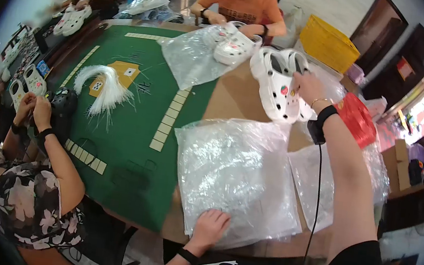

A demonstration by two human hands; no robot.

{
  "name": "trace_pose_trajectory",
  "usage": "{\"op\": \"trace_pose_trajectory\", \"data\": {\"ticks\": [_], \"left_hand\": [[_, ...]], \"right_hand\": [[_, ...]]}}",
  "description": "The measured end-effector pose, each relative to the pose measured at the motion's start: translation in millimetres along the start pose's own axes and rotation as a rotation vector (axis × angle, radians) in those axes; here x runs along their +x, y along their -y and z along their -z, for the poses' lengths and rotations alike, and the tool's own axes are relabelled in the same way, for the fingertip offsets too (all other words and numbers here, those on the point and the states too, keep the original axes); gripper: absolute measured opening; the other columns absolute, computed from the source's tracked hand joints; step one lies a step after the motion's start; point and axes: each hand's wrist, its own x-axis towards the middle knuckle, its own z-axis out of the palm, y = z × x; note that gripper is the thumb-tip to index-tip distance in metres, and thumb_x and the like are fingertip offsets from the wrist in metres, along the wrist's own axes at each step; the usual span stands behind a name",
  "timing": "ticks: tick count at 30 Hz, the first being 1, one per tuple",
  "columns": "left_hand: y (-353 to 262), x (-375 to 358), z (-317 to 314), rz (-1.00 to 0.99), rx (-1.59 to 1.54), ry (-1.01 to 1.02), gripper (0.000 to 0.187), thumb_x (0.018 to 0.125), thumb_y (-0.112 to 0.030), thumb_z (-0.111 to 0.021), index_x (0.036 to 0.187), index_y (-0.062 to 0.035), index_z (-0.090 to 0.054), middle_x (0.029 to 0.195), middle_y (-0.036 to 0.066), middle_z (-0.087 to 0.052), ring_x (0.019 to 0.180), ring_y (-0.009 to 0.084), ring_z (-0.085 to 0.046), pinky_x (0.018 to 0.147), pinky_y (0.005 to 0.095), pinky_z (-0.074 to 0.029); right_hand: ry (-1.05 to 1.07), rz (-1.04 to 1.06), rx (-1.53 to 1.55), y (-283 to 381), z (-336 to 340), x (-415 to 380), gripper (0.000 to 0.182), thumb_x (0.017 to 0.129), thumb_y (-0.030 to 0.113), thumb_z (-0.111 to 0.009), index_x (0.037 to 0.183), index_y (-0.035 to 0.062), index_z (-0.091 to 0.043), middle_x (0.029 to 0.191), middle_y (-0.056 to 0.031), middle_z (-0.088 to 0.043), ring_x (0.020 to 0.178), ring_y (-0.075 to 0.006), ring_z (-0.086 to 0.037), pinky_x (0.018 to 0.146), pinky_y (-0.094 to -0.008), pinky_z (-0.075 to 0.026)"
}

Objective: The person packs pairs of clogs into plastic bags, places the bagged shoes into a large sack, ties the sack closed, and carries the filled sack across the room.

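Observation:
My right hand (308,87) reaches out over the far right part of the table, its fingers closed on the edge of a pair of white clogs (279,90) with small charms on them. On the front edge of a stack of clear plastic bags (239,173) rests my left hand (212,227), palm down with its fingers spread a little. Another clear bag (317,180) lies to the right of the stack, partly under my right arm. A red plastic bundle (355,120) sits to the right of my right wrist.
Across the table a person in orange handles white clogs (231,47) over a clear bag (192,58). At left, a person's hands (34,109) work at pale clogs. White strands (102,87) lie on the green mat (146,108). A yellow crate (329,42) stands behind.

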Motion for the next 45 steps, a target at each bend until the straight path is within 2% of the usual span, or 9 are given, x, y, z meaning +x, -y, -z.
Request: {"op": "trace_pose_trajectory", "data": {"ticks": [8, 14, 20, 24, 26, 30, 38, 41, 45], "left_hand": [[-3, -2, -4, 0.025, 0.005, -0.035, 0.011, 0.079, -0.012, -0.067, 0.087, -0.0080, -0.061, 0.083, 0.009, -0.059, 0.081, 0.0297, -0.057, 0.071, 0.0412, -0.045], [-5, -4, -5, 0.059, -0.002, -0.037, 0.009, 0.081, -0.011, -0.065, 0.088, -0.0070, -0.061, 0.082, 0.010, -0.059, 0.081, 0.0312, -0.057, 0.071, 0.0419, -0.045], [-4, -4, -7, 0.034, 0.009, -0.057, 0.007, 0.084, -0.011, -0.063, 0.089, -0.0068, -0.062, 0.083, 0.011, -0.060, 0.082, 0.0319, -0.057, 0.071, 0.0423, -0.045], [-8, -1, -3, 0.059, 0.023, -0.055, 0.008, 0.086, -0.014, -0.062, 0.090, -0.0064, -0.063, 0.084, 0.012, -0.060, 0.082, 0.0316, -0.057, 0.071, 0.0418, -0.045], [-5, -2, 2, 0.095, -0.004, -0.056, 0.012, 0.089, -0.016, -0.060, 0.091, -0.0052, -0.064, 0.086, 0.013, -0.061, 0.083, 0.0320, -0.059, 0.072, 0.0403, -0.046], [-18, 15, 34, 0.316, -0.126, -0.069, 0.015, 0.092, -0.015, -0.056, 0.093, -0.0026, -0.064, 0.089, 0.014, -0.064, 0.081, 0.0321, -0.061, 0.070, 0.0385, -0.047], [-60, 29, 60, 0.178, -0.086, -0.159, 0.009, 0.087, -0.008, -0.062, 0.091, -0.0002, -0.064, 0.086, 0.013, -0.062, 0.079, 0.0291, -0.061, 0.070, 0.0356, -0.047], [-70, 29, 52, 0.154, -0.089, -0.142, 0.007, 0.083, -0.004, -0.064, 0.089, -0.0003, -0.062, 0.085, 0.012, -0.061, 0.078, 0.0274, -0.060, 0.070, 0.0343, -0.047], [-77, 24, 31, 0.145, -0.152, -0.112, 0.010, 0.081, -0.004, -0.066, 0.090, -0.0014, -0.060, 0.083, 0.012, -0.059, 0.077, 0.0270, -0.060, 0.070, 0.0341, -0.047]], "right_hand": [[-0.054, -0.270, 0.255, -74, 110, -156, 0.035, 0.068, 0.015, -0.071, 0.100, 0.0047, -0.061, 0.087, -0.0197, -0.067, 0.083, -0.0348, -0.066, 0.070, -0.0440, -0.053], [0.228, -1.079, 1.441, -67, 135, -317, 0.020, 0.078, 0.007, -0.073, 0.083, -0.0009, -0.055, 0.065, -0.0073, -0.060, 0.042, -0.0152, -0.057, 0.032, -0.0273, -0.046], [0.144, -1.395, 1.974, -26, 131, -414, 0.017, 0.089, 0.008, -0.054, 0.100, -0.0054, -0.056, 0.086, -0.0134, -0.062, 0.075, -0.0239, -0.066, 0.077, -0.0380, -0.060], [-0.031, -1.472, 2.052, -5, 100, -442, 0.012, 0.089, 0.004, -0.052, 0.096, -0.0058, -0.054, 0.085, -0.0132, -0.060, 0.078, -0.0256, -0.065, 0.081, -0.0402, -0.059], [0.046, -1.171, 2.162, -25, 55, -472, 0.009, 0.091, 0.004, -0.052, 0.094, -0.0025, -0.055, 0.089, -0.0101, -0.059, 0.083, -0.0209, -0.063, 0.085, -0.0422, -0.058], [-0.181, -1.239, 2.170, -11, 61, -462, 0.024, 0.091, 0.009, -0.055, 0.113, -0.0008, -0.054, 0.093, -0.0083, -0.060, 0.079, -0.0188, -0.063, 0.080, -0.0374, -0.058], [-0.242, -1.164, 1.298, 49, 90, -448, 0.040, 0.088, 0.012, -0.061, 0.127, 0.0047, -0.054, 0.092, -0.0123, -0.063, 0.081, -0.0196, -0.064, 0.068, -0.0303, -0.054], [-0.443, -0.755, 0.436, 92, 121, -429, 0.030, 0.085, 0.007, -0.061, 0.115, 0.0048, -0.061, 0.096, -0.0156, -0.062, 0.085, -0.0342, -0.061, 0.079, -0.0404, -0.050], [-0.327, -0.258, 0.747, 162, 140, -406, 0.033, 0.081, 0.005, -0.060, 0.113, 0.0085, -0.062, 0.104, -0.0130, -0.064, 0.086, -0.0291, -0.064, 0.068, -0.0374, -0.053]]}}
